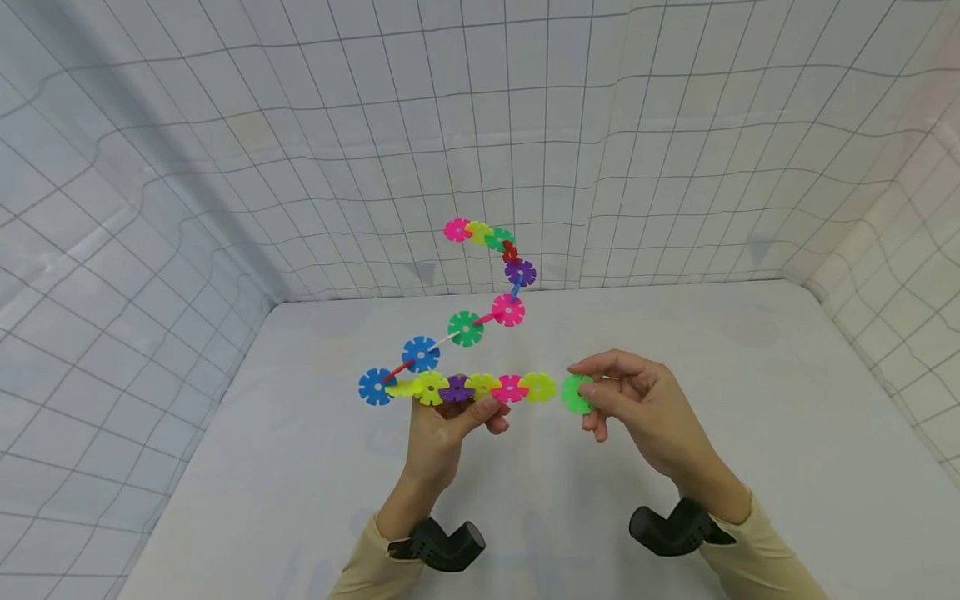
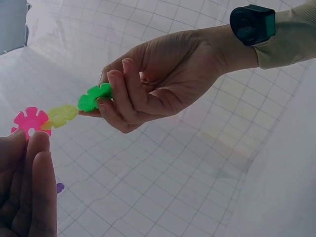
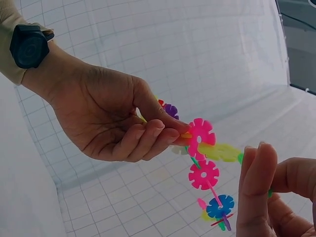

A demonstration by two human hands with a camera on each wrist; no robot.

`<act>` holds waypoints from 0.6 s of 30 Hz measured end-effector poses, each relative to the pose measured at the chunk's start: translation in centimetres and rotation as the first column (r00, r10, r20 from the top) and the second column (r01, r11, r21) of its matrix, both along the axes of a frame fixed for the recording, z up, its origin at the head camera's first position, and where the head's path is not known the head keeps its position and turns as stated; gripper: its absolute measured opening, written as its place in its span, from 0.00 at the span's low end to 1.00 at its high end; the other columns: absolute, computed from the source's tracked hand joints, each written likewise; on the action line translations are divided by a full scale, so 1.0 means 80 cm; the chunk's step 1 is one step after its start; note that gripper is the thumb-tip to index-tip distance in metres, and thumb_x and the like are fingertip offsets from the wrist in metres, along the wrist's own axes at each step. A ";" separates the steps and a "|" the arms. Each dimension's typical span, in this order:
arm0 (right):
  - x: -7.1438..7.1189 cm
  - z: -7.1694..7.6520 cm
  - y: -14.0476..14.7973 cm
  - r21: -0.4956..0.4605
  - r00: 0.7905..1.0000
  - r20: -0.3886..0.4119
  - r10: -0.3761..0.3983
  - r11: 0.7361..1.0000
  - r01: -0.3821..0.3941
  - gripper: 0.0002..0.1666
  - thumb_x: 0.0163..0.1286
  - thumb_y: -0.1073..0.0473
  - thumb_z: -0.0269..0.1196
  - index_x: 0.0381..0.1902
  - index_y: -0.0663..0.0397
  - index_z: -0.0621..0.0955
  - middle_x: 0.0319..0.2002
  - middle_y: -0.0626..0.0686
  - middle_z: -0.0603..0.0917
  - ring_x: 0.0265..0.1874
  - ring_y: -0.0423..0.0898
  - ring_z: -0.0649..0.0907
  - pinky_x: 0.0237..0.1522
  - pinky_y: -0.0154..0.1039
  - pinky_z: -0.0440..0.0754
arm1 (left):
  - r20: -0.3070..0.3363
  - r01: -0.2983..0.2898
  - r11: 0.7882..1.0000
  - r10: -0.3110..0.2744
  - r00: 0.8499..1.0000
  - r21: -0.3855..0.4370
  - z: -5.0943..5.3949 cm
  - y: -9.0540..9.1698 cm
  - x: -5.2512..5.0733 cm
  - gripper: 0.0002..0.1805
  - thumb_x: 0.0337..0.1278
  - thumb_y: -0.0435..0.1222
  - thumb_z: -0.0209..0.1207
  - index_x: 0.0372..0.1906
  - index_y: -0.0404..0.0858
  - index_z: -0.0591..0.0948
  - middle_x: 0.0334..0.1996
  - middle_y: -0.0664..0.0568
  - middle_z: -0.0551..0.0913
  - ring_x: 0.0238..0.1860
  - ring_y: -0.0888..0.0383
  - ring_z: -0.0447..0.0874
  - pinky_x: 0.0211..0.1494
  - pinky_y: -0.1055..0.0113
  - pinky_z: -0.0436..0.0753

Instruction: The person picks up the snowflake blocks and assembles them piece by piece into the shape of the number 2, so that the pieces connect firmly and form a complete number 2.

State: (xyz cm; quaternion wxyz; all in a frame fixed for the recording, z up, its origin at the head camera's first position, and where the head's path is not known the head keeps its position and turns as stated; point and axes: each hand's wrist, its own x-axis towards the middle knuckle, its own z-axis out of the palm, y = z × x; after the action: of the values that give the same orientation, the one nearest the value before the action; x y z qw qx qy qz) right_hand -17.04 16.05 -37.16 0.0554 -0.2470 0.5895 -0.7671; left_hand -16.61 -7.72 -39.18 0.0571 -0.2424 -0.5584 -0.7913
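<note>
My left hand (image 1: 442, 442) pinches a chain of notched, flower-like plastic discs near its right end, thumb in front and fingers behind. Beside that thumb is a pink disc (image 1: 510, 388), and a yellow disc (image 1: 538, 387) slotted into it ends the chain. Between thumb and fingertips, my right hand (image 1: 652, 412) holds a loose green disc (image 1: 576, 393). In the head view a narrow gap separates it from the yellow disc; in the left wrist view their edges look nearly touching. Fingers partly cover the green disc (image 2: 94, 97) there.
From a blue disc (image 1: 377, 387) at the left, the chain turns back and curves away to a pink end disc (image 1: 457, 230). A white table surface (image 1: 262, 467) lies beneath. White grid-patterned sheeting (image 1: 360, 125) rises behind and at both sides. Each wrist wears a black camera (image 1: 448, 546).
</note>
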 end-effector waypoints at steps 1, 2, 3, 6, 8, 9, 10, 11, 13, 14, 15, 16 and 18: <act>0.000 0.000 0.000 -0.006 1.000 -0.004 0.001 1.000 -0.001 0.15 0.66 0.76 0.56 0.47 0.60 0.81 0.26 0.54 0.80 0.19 0.45 0.81 0.24 0.37 0.81 | -0.001 0.001 1.000 -0.001 1.000 0.002 0.000 0.000 0.000 0.09 0.57 0.30 0.63 0.41 0.42 0.76 0.28 0.53 0.86 0.25 0.61 0.85 0.35 0.62 0.84; 0.000 -0.001 0.000 -0.012 1.000 -0.007 0.001 1.000 -0.001 0.15 0.66 0.76 0.56 0.47 0.61 0.81 0.26 0.54 0.80 0.19 0.45 0.81 0.24 0.37 0.81 | -0.001 0.001 1.000 -0.001 1.000 0.002 0.000 0.000 0.000 0.10 0.57 0.30 0.63 0.42 0.42 0.76 0.28 0.53 0.86 0.25 0.61 0.85 0.35 0.63 0.84; 0.000 -0.001 -0.001 -0.017 1.000 -0.007 -0.001 1.000 0.001 0.15 0.66 0.76 0.56 0.47 0.61 0.81 0.27 0.54 0.80 0.20 0.45 0.81 0.24 0.37 0.81 | -0.003 0.002 1.000 -0.002 1.000 0.001 -0.001 0.000 0.000 0.10 0.57 0.30 0.62 0.42 0.42 0.76 0.28 0.53 0.86 0.25 0.61 0.85 0.35 0.63 0.84; 0.000 0.000 -0.001 -0.032 1.000 0.004 -0.010 0.999 0.010 0.14 0.65 0.76 0.56 0.47 0.63 0.79 0.29 0.54 0.80 0.21 0.45 0.83 0.25 0.37 0.81 | -0.002 0.001 1.000 -0.001 1.000 -0.003 0.000 -0.001 0.000 0.10 0.57 0.30 0.62 0.42 0.42 0.76 0.29 0.53 0.86 0.26 0.61 0.85 0.35 0.63 0.83; 0.001 0.001 -0.002 -0.043 1.000 0.016 -0.015 0.999 0.015 0.12 0.65 0.76 0.56 0.46 0.63 0.77 0.31 0.54 0.80 0.22 0.45 0.84 0.26 0.37 0.82 | -0.001 0.001 1.000 -0.001 1.000 -0.003 0.000 -0.001 0.000 0.09 0.57 0.31 0.63 0.41 0.41 0.76 0.29 0.52 0.86 0.26 0.61 0.85 0.35 0.62 0.84; 0.001 0.001 -0.002 -0.048 1.000 0.020 -0.014 0.999 0.015 0.12 0.66 0.76 0.56 0.46 0.63 0.77 0.31 0.54 0.80 0.23 0.46 0.84 0.26 0.37 0.82 | -0.003 0.000 1.000 0.000 1.000 -0.006 0.000 -0.001 0.000 0.09 0.57 0.31 0.63 0.41 0.41 0.77 0.29 0.52 0.86 0.26 0.61 0.85 0.35 0.62 0.83; 0.001 0.001 -0.002 -0.053 1.000 0.025 -0.012 0.999 0.014 0.12 0.66 0.76 0.56 0.45 0.63 0.76 0.32 0.54 0.80 0.23 0.46 0.85 0.27 0.38 0.83 | 0.002 0.000 1.000 0.000 1.000 -0.010 0.000 0.000 0.000 0.08 0.57 0.32 0.63 0.40 0.41 0.77 0.28 0.52 0.86 0.26 0.60 0.85 0.35 0.62 0.83; 0.001 0.002 -0.003 -0.057 1.000 0.027 -0.010 0.998 0.011 0.11 0.66 0.76 0.56 0.45 0.64 0.76 0.32 0.54 0.80 0.24 0.47 0.85 0.27 0.39 0.83 | 0.001 0.000 1.000 0.000 1.000 -0.015 0.000 0.000 0.000 0.08 0.57 0.32 0.63 0.40 0.39 0.77 0.28 0.52 0.86 0.25 0.60 0.85 0.35 0.62 0.83; 0.002 0.002 -0.003 -0.060 0.999 0.036 -0.002 0.998 0.005 0.10 0.66 0.75 0.56 0.45 0.64 0.75 0.31 0.54 0.80 0.24 0.48 0.85 0.29 0.40 0.83 | 0.000 0.001 1.000 -0.001 1.000 -0.023 -0.001 0.000 0.000 0.07 0.57 0.32 0.63 0.39 0.37 0.77 0.28 0.52 0.86 0.25 0.60 0.85 0.35 0.62 0.84; 0.002 0.002 -0.003 -0.060 0.999 0.035 0.000 0.998 0.002 0.10 0.66 0.75 0.56 0.45 0.65 0.75 0.30 0.55 0.80 0.24 0.49 0.85 0.29 0.41 0.83 | -0.006 0.001 1.000 -0.002 1.000 -0.028 -0.001 0.000 0.000 0.07 0.58 0.31 0.63 0.39 0.37 0.77 0.28 0.52 0.86 0.25 0.60 0.85 0.35 0.62 0.84; 0.002 0.002 -0.003 -0.059 0.999 0.037 0.002 0.998 0.000 0.10 0.66 0.75 0.56 0.44 0.64 0.74 0.30 0.54 0.80 0.24 0.49 0.85 0.30 0.42 0.84 | -0.001 -0.001 1.000 0.001 1.000 -0.031 -0.001 0.000 0.000 0.07 0.57 0.32 0.63 0.39 0.37 0.77 0.28 0.52 0.86 0.25 0.60 0.85 0.35 0.62 0.84; 0.002 0.002 -0.003 -0.059 0.999 0.038 0.003 0.998 0.000 0.10 0.66 0.75 0.56 0.44 0.64 0.74 0.30 0.54 0.80 0.24 0.50 0.85 0.31 0.43 0.84 | 0.003 -0.001 1.000 0.001 1.000 -0.031 -0.001 0.000 0.000 0.07 0.57 0.32 0.63 0.39 0.37 0.77 0.28 0.52 0.86 0.25 0.60 0.85 0.35 0.62 0.84; 0.002 0.002 -0.003 -0.054 0.999 0.042 -0.001 0.999 0.004 0.10 0.66 0.75 0.56 0.43 0.63 0.74 0.30 0.54 0.80 0.24 0.51 0.86 0.32 0.44 0.84 | 0.002 -0.003 1.000 0.003 1.000 -0.026 -0.001 0.000 0.000 0.08 0.57 0.32 0.63 0.40 0.38 0.77 0.28 0.52 0.86 0.25 0.60 0.85 0.35 0.62 0.84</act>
State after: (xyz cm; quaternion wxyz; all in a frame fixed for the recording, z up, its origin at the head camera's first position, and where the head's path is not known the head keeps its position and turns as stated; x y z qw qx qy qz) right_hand -16.89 15.79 -36.98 0.0601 -0.2315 0.5675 -0.7879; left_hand -16.61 -7.69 -39.24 0.0545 -0.2417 -0.5688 -0.7843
